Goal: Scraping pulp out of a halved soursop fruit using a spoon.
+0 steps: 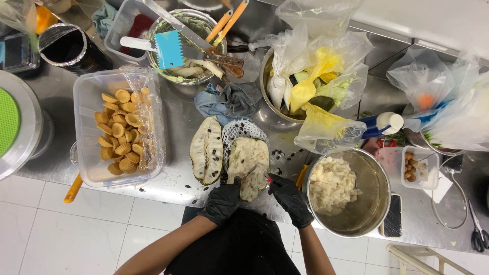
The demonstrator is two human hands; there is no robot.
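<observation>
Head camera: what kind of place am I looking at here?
Most likely a working food-prep kitchen. A steel counter holds a tub of small pastry shells, a metal pot of white fruit pulp, and a split fruit under black-gloved hands.

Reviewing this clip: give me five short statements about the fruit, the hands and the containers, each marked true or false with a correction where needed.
1. Both hands wear black gloves. True: left hand, right hand.
2. The left hand rests on a fruit half. True.
3. The metal pot beside the right hand is empty. False: it holds pale pulp.
4. The clear plastic tub holds small fluted pastry shells. True.
5. The blue scraper lies on the floor. False: it rests over a metal bowl at the back.
</observation>
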